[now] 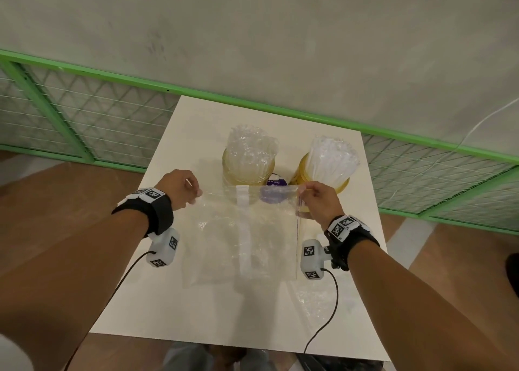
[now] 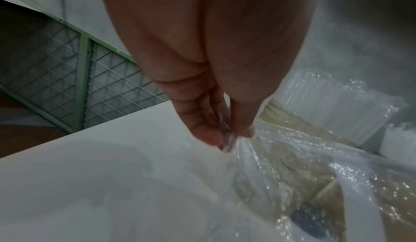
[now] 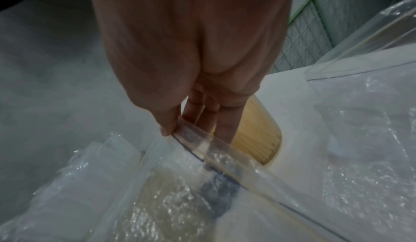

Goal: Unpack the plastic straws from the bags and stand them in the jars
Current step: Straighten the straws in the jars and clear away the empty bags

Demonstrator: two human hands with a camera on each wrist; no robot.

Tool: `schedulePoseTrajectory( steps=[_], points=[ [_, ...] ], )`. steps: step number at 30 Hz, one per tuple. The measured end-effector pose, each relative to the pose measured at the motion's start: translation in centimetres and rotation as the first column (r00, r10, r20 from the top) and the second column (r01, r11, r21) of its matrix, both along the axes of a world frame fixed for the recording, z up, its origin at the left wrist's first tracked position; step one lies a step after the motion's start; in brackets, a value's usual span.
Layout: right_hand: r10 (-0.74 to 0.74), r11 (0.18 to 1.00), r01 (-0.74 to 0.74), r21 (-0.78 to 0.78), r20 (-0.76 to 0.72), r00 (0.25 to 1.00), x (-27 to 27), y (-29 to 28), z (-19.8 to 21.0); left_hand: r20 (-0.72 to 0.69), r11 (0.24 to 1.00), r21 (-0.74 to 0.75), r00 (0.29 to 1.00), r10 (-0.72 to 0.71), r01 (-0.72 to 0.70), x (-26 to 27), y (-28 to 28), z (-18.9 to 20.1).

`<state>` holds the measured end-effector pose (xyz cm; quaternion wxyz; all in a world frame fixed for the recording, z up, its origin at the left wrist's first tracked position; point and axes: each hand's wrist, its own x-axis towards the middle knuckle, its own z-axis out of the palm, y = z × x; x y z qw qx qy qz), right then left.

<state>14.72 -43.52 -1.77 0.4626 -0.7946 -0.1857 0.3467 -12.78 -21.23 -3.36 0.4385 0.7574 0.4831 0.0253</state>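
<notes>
A clear plastic bag with a white strip hangs stretched above the white table. My left hand pinches its upper left corner; the left wrist view shows the fingertips squeezing crinkled film. My right hand pinches the upper right corner, thumb on the bag's edge. Behind the bag stand two amber jars: the left jar holds clear straws, the right jar holds white straws. The bag looks empty.
A purple-and-white label or lid lies between the jars. Another clear plastic bag lies flat at the table's near right. A green mesh fence runs behind the table, with a grey wall beyond. Cables trail from both wrist cameras.
</notes>
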Motion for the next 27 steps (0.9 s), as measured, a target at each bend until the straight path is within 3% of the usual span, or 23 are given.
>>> schedulePoseTrajectory(
  steps=[4,11,13,16,17,20,23,25,27],
  points=[
    [0.004,0.995,-0.008,-0.097,-0.046,0.999,0.6,-0.5,-0.2,0.032,0.999,0.026,0.999,0.022,-0.023,-0.4,1.3,0.4],
    [0.193,0.937,-0.193,-0.292,-0.031,0.981,0.7,-1.4,0.5,0.240,0.992,-0.045,0.963,0.126,-0.119,0.0,1.8,2.1],
    [0.351,0.826,-0.337,-0.453,-0.056,0.935,0.2,-1.8,0.5,0.268,0.997,-0.023,0.960,0.077,-0.074,0.4,1.7,2.3],
    [0.677,0.503,-0.457,-0.733,0.006,0.736,-0.3,-1.5,0.8,0.268,1.000,0.004,0.963,-0.027,0.027,1.0,1.1,3.2],
    [0.714,0.478,-0.449,-0.755,0.036,0.699,-0.7,-1.1,1.2,0.258,0.997,0.021,0.963,-0.072,0.069,1.4,0.8,3.7],
    [0.735,0.590,-0.521,-0.617,0.145,0.662,-2.3,0.8,3.3,0.251,0.982,0.014,0.950,-0.184,0.186,3.1,-0.5,5.2],
    [0.665,0.740,-0.614,-0.274,0.160,0.730,-4.2,3.1,4.6,0.263,0.960,-0.010,0.927,-0.266,0.279,5.0,-2.2,6.0],
    [0.619,0.785,-0.605,-0.136,0.123,0.776,-5.1,4.2,5.0,0.283,0.950,-0.012,0.912,-0.296,0.312,6.1,-3.3,6.2],
    [0.604,0.796,-0.598,-0.094,0.173,0.778,-5.6,4.8,4.9,0.325,0.952,-0.019,0.902,-0.282,0.305,7.0,-4.1,6.2]
  ],
)
